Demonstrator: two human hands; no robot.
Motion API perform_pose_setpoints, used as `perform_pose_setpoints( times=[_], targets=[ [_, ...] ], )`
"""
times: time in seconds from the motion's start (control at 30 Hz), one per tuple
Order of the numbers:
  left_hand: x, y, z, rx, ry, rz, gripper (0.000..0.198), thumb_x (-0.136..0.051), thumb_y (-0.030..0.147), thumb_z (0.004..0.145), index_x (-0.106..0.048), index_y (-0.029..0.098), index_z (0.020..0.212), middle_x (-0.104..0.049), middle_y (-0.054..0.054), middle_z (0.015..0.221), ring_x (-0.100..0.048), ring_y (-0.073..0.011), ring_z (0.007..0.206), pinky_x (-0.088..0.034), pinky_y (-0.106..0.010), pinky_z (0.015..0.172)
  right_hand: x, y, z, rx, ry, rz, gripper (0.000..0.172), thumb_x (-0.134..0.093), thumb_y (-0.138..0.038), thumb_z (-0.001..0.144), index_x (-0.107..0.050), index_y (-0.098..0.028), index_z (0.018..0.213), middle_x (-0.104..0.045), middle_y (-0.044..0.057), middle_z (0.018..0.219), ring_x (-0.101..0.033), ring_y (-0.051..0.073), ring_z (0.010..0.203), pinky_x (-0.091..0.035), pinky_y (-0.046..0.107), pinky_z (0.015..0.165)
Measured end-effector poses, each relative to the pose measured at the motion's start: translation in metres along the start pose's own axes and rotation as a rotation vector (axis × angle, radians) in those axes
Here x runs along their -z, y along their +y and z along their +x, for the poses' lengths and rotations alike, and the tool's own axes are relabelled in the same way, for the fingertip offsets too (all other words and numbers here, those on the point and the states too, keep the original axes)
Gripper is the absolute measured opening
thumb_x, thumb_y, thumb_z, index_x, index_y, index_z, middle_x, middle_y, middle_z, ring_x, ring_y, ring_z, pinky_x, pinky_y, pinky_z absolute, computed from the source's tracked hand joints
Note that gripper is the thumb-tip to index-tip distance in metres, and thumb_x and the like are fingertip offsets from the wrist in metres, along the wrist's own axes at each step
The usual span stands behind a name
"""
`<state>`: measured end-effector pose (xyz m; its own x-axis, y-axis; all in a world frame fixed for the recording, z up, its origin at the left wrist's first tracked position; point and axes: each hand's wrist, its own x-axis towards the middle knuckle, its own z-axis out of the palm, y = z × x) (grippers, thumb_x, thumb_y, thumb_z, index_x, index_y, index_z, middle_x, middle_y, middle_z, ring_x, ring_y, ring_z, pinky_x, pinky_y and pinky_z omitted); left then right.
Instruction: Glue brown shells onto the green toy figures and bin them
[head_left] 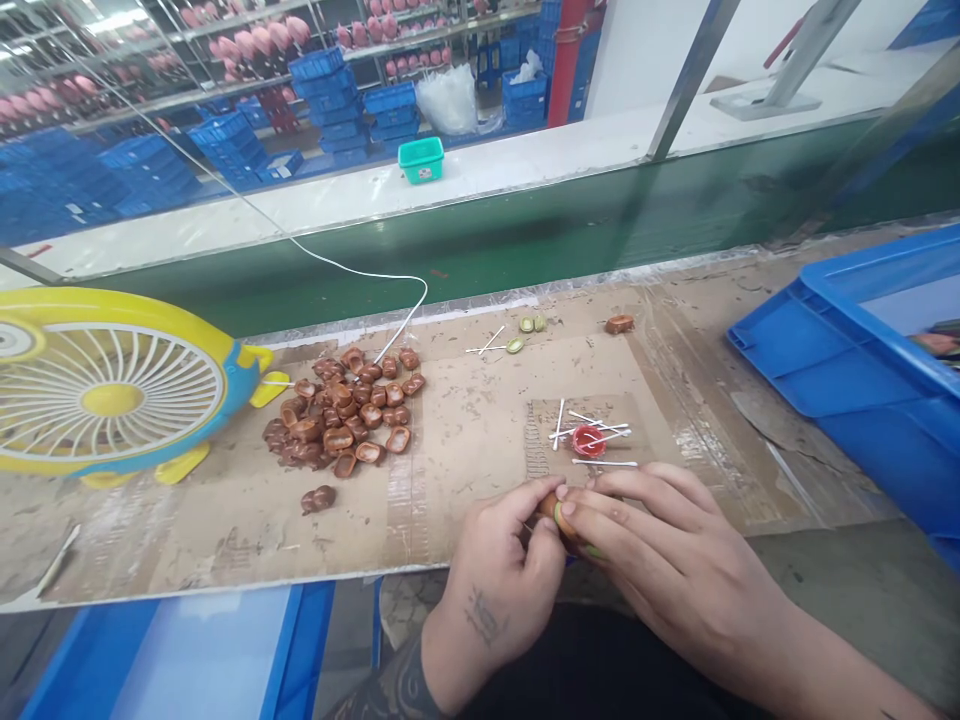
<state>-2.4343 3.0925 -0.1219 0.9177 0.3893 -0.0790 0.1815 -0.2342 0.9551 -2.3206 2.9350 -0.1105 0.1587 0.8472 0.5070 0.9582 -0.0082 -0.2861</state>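
Observation:
Close to the table's front edge, my left hand [506, 570] and my right hand [667, 560] both close around a small brown-and-green piece [555, 510]. Fingers cover most of it, so its full shape is hidden. Just beyond my hands is a small round pot of red liquid [588, 441] on a cardboard square [645, 410]. Several cotton swabs [606, 463] lie around and across this pot. To the left sits a heap of small brown hollow pieces [352, 410], with a brown piece [319, 499] apart in front.
A yellow-and-blue fan [120, 390] stands at the left, a blue crate [847, 340] at the right. Green pieces [514, 345] and a lone brown piece [619, 324] lie at the back. A white cable [330, 262] crosses the green belt [510, 235]. A green basket [421, 160] stands beyond.

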Motion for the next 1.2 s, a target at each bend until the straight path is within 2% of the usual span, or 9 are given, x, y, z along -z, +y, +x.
perform_pose_setpoints(
  times=[0.07, 0.17, 0.27, 0.57, 0.7, 0.83, 0.97, 1.07, 1.2],
  targets=[
    [0.0, 0.0, 0.002, 0.001, -0.014, -0.049, 0.035, -0.048, 0.025, 0.102, -0.08, 0.021, 0.118, -0.082, -0.008, 0.109, -0.076, -0.0218, 0.097, -0.06, -0.03, 0.088, -0.002, 0.0, -0.001, -0.026, -0.004, 0.016, 0.027, -0.049, -0.007, 0.103, -0.064, -0.017, 0.124, -0.076, 0.005, 0.115, -0.06, 0.023, 0.11, -0.037, 0.042, 0.101],
    [0.001, -0.002, 0.003, 0.064, -0.06, -0.179, 0.043, -0.042, 0.039, 0.107, -0.08, 0.022, 0.118, -0.08, -0.005, 0.089, -0.07, -0.0162, 0.07, -0.056, -0.024, 0.063, -0.005, 0.003, -0.002, -0.113, -0.013, 0.079, 0.019, -0.056, -0.016, 0.104, -0.061, -0.02, 0.121, -0.075, 0.005, 0.111, -0.061, 0.023, 0.106, -0.038, 0.041, 0.098],
    [0.002, -0.007, 0.001, 0.114, -0.06, -0.262, 0.048, -0.041, 0.046, 0.107, -0.078, 0.019, 0.122, -0.076, -0.006, 0.082, -0.06, -0.0137, 0.06, -0.049, -0.023, 0.053, -0.006, 0.007, -0.003, -0.19, -0.037, 0.135, 0.024, -0.062, -0.03, 0.103, -0.057, -0.02, 0.125, -0.074, 0.005, 0.108, -0.062, 0.024, 0.103, -0.042, 0.041, 0.096],
    [0.004, -0.015, -0.005, 0.18, -0.09, -0.396, 0.047, -0.048, 0.05, 0.104, -0.073, 0.019, 0.128, -0.07, -0.004, 0.074, -0.059, -0.0138, 0.061, -0.048, -0.023, 0.054, -0.003, 0.011, -0.004, -0.302, -0.001, 0.211, 0.029, -0.062, -0.048, 0.102, -0.057, -0.028, 0.123, -0.074, 0.002, 0.107, -0.069, 0.02, 0.101, -0.058, 0.034, 0.086],
    [0.006, -0.012, -0.003, 0.174, -0.186, -0.467, 0.051, -0.065, 0.052, 0.097, -0.065, 0.021, 0.137, -0.071, -0.004, 0.086, -0.064, -0.0145, 0.073, -0.05, -0.023, 0.062, 0.0, 0.008, -0.007, -0.367, -0.06, 0.215, 0.03, -0.062, -0.03, 0.101, -0.054, -0.031, 0.13, -0.075, 0.001, 0.116, -0.072, 0.02, 0.107, -0.062, 0.033, 0.088],
    [0.004, -0.012, 0.002, 0.213, -0.228, -0.547, 0.068, -0.081, 0.051, 0.085, -0.06, 0.017, 0.14, -0.071, -0.006, 0.091, -0.064, -0.0139, 0.076, -0.052, -0.024, 0.068, 0.007, 0.006, -0.008, -0.441, -0.148, 0.243, 0.056, -0.059, -0.019, 0.097, -0.042, -0.033, 0.148, -0.068, 0.003, 0.138, -0.068, 0.021, 0.125, -0.061, 0.038, 0.102],
    [0.001, -0.016, 0.008, 0.255, -0.23, -0.601, 0.062, -0.069, 0.065, 0.089, -0.072, 0.009, 0.114, -0.07, -0.006, 0.075, -0.058, -0.0105, 0.057, -0.045, -0.02, 0.051, 0.01, 0.006, -0.006, -0.404, -0.158, 0.264, 0.061, -0.055, -0.018, 0.097, -0.037, -0.034, 0.154, -0.052, 0.005, 0.156, -0.05, 0.022, 0.145, -0.053, 0.041, 0.115],
    [-0.002, -0.02, 0.01, 0.254, -0.216, -0.626, 0.064, -0.061, 0.071, 0.09, -0.073, 0.009, 0.092, -0.069, -0.007, 0.072, -0.058, -0.0105, 0.055, -0.043, -0.019, 0.047, 0.009, 0.006, -0.006, -0.377, -0.127, 0.262, 0.054, -0.051, -0.017, 0.099, -0.041, -0.033, 0.15, -0.056, 0.005, 0.152, -0.053, 0.02, 0.142, -0.054, 0.039, 0.114],
    [-0.006, -0.023, 0.01, 0.263, -0.202, -0.646, 0.067, -0.058, 0.076, 0.089, -0.072, 0.01, 0.084, -0.07, -0.007, 0.069, -0.059, -0.0105, 0.052, -0.042, -0.018, 0.045, 0.007, 0.005, -0.004, -0.363, -0.093, 0.224, 0.046, -0.054, -0.022, 0.101, -0.047, -0.031, 0.145, -0.066, 0.004, 0.142, -0.061, 0.02, 0.135, -0.057, 0.037, 0.11]
  ],
)
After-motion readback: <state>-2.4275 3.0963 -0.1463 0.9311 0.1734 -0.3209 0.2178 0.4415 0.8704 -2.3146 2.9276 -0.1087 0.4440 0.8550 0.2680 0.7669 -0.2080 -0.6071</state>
